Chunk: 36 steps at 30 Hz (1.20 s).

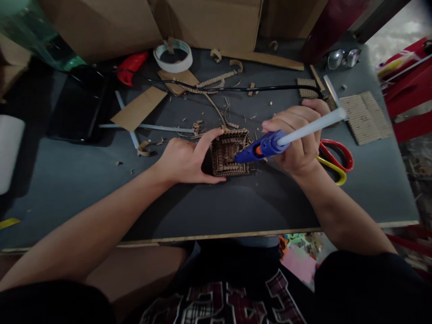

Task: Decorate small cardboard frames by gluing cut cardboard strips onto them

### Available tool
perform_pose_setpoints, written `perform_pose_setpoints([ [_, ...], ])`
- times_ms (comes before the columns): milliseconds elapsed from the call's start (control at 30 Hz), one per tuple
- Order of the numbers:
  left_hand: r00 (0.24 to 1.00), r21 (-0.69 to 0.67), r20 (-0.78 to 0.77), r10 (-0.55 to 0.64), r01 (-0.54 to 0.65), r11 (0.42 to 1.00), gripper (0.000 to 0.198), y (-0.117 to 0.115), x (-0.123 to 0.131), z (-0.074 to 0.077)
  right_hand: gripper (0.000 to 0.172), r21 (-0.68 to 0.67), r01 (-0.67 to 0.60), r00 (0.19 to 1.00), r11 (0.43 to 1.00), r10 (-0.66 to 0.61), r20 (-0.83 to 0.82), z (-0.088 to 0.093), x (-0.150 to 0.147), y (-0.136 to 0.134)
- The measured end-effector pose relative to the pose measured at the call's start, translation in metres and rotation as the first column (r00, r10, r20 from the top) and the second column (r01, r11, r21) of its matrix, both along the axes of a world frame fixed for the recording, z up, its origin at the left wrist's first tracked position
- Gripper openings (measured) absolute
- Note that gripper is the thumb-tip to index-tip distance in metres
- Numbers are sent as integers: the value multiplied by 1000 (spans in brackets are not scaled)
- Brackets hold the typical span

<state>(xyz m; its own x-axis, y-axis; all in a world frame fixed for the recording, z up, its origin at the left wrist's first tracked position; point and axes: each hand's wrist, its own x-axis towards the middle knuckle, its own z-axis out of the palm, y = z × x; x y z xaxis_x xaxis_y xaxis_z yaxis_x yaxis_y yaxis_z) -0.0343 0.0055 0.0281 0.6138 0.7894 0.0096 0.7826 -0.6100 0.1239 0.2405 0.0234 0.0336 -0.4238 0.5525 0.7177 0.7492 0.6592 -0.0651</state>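
My left hand [189, 157] grips a small square box of corrugated cardboard strips [218, 168] from its left side, thumb and fingers on opposite edges. Stepped layers of cardboard show inside the box. In my right hand [299, 139] is a blue hot glue gun [266, 145], my fingers wrapped around its handle. Its nozzle points left into the box, near the inner right side; whether the tip touches cardboard I cannot tell. From the back of the gun a long white glue stick [312, 126] sticks out toward the upper right.
Scissors with red and yellow handles [337, 157] lie by my right wrist. Beyond my hands are a tape roll [173, 56], a black cable [236, 88], cardboard scraps [140, 108], a corrugated piece [366, 118] and eyeglasses [342, 58]. A black case [77, 103] sits at left.
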Motion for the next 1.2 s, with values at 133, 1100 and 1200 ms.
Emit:
perform_pose_setpoints([
  [133, 1000, -6, 10, 7, -7, 1000, 112, 0, 0, -1, 24, 283, -99, 995, 954, 104, -3, 4, 0, 0],
  [1100, 997, -173, 63, -35, 46, 984, 114, 8, 2, 3, 37, 329, 2, 999, 944, -17, 42, 19, 6, -2],
  [1200, 985, -255, 123, -121, 150, 955, 111, 15, -4, 8, 50, 137, 142, 983, 980, -123, -136, 11, 12, 6],
])
